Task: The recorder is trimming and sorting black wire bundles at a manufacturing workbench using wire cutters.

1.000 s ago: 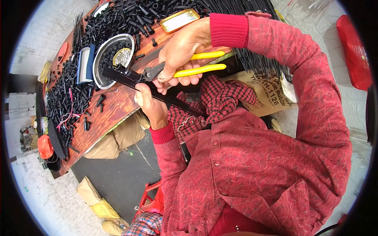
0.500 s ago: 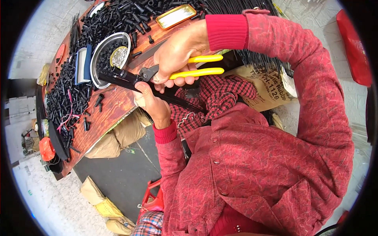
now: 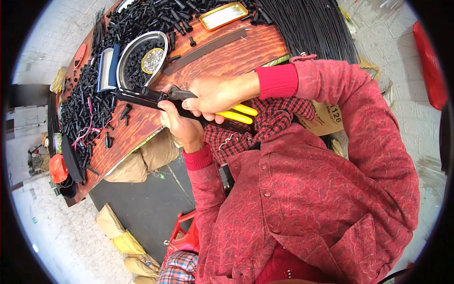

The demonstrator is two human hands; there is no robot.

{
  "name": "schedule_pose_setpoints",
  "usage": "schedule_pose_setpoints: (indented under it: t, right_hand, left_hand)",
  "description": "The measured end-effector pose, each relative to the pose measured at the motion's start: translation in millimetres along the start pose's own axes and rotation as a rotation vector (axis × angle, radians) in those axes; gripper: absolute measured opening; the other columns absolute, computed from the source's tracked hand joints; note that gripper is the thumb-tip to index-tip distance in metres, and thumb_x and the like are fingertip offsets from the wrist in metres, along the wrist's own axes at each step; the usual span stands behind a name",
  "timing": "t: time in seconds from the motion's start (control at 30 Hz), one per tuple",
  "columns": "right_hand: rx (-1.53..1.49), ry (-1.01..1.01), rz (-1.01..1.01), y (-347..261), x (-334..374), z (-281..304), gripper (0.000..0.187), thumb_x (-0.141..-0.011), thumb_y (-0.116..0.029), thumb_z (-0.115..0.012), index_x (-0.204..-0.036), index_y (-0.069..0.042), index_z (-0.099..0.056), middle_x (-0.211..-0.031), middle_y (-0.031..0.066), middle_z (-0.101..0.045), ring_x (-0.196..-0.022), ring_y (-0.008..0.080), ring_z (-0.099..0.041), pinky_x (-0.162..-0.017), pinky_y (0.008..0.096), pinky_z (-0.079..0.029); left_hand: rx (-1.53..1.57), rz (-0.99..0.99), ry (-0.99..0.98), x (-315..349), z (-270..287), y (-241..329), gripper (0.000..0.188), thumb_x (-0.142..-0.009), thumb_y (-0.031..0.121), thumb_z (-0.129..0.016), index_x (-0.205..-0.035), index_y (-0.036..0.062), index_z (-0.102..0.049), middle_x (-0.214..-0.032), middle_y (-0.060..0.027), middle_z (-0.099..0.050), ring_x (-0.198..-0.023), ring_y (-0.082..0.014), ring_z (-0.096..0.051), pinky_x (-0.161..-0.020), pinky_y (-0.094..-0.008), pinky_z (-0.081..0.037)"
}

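My right hand (image 3: 215, 94) is closed round a pair of pliers with yellow handles (image 3: 239, 116). Their grey jaws reach to a black fitting (image 3: 163, 96) just above my left thumb; whether they bite on it I cannot tell. Closed on a long black rod (image 3: 137, 98), my left hand (image 3: 182, 127) supports it from below with the thumb on top. The rod slants from the bowl side down toward my lap, partly hidden by my hands. Behind its far end stands a metal bowl (image 3: 118, 71) of small black parts, with a round dish of tiny silvery pieces (image 3: 153, 61) in it.
Black plastic fittings (image 3: 82, 106) lie heaped over the reddish wooden table (image 3: 132, 124). A blue-and-white box (image 3: 108, 68) stands left of the bowl. Farther back are a yellow-rimmed tray (image 3: 203, 22), a dark flat strip (image 3: 203, 51) and a mass of thin black rods (image 3: 309, 26).
My right hand has come down and nearer my left, and the pliers' handles now slant down to the right. My left hand still grips the rod. The view has shifted slightly.
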State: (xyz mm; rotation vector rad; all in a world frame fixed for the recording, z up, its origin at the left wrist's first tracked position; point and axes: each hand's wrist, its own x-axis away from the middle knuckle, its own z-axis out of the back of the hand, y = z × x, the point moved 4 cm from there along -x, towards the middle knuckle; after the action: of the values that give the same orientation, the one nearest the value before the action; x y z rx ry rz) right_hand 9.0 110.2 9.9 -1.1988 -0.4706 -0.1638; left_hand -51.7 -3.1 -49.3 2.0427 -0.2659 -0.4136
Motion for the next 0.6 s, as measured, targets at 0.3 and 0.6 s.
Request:
schedule_pose_setpoints:
  t: [0.3, 0.6]
  right_hand:
    - [-0.094, -0.049, 0.000, 4.4, 5.8, 2.7, 0.034, -0.102, -0.027, -0.043, -0.088, 0.001, -0.058, -0.063, 0.0070, -0.060, -0.052, 0.0160, -0.062, -0.050, 0.0311, -0.053]
    - [0.008, -0.039, 0.026, 6.4, 9.8, 4.4, 0.037, -0.100, -0.028, -0.044, -0.087, 0.003, -0.059, -0.063, 0.0080, -0.062, -0.051, 0.0160, -0.062, -0.050, 0.0314, -0.053]
  left_hand:
    - [0.137, 0.060, -0.088, 2.2, 1.6, -4.5, 0.055, -0.105, 0.046, -0.037, -0.126, -0.0030, -0.052, -0.101, -0.0097, -0.060, -0.088, -0.0167, -0.059, -0.079, -0.0315, -0.049]
    - [0.097, 0.027, -0.016, 6.2, -10.3, -1.2, 0.054, -0.105, 0.046, -0.038, -0.126, -0.0022, -0.050, -0.093, -0.0062, -0.057, -0.076, -0.0131, -0.056, -0.068, -0.0280, -0.048]
